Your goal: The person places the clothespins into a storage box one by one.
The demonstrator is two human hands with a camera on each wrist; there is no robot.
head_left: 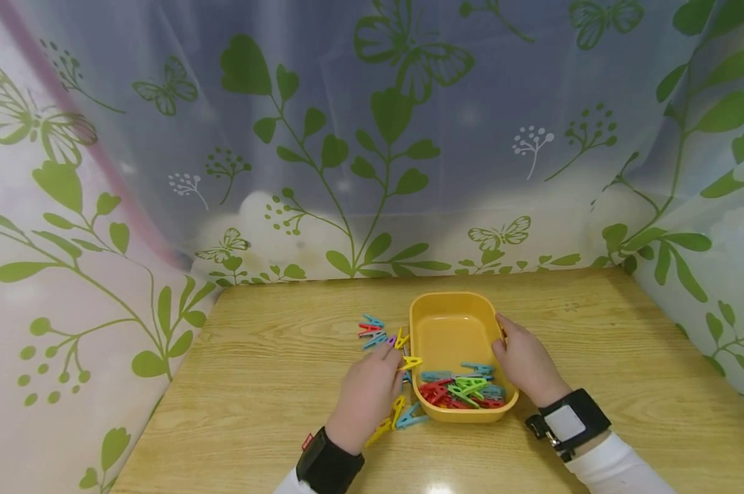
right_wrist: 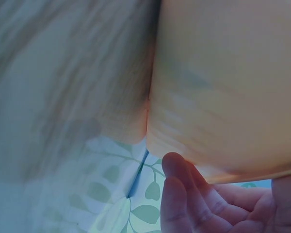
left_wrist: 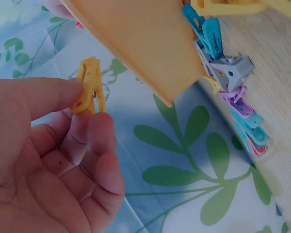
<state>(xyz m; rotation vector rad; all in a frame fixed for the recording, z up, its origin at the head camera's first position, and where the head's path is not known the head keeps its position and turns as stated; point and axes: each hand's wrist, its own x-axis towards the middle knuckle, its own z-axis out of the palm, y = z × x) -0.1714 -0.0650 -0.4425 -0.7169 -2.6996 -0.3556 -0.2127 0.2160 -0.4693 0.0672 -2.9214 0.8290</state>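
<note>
A yellow clothespin [left_wrist: 91, 85] is pinched between the thumb and fingers of my left hand [head_left: 368, 391], just at the left rim of a yellow plastic bin [head_left: 452, 302]. My right hand [head_left: 529, 360] grips the bin's right rim, thumb on top and fingers against the outer wall [right_wrist: 223, 121]. Red, green and blue clothespins [head_left: 467, 387] lie heaped in the near end of the bin. Left of it, on the table, are blue, red and purple clothespins [head_left: 373, 333], with yellow and blue ones [head_left: 412, 417] nearer the front. My left hand hides part of this group.
The wood-grain table [head_left: 254, 357] extends to both sides of the bin. A curtain printed with leaves and butterflies [head_left: 372, 171] hangs behind the table and along its sides. In the left wrist view, a grey clothespin [left_wrist: 230, 70] lies beside the bin.
</note>
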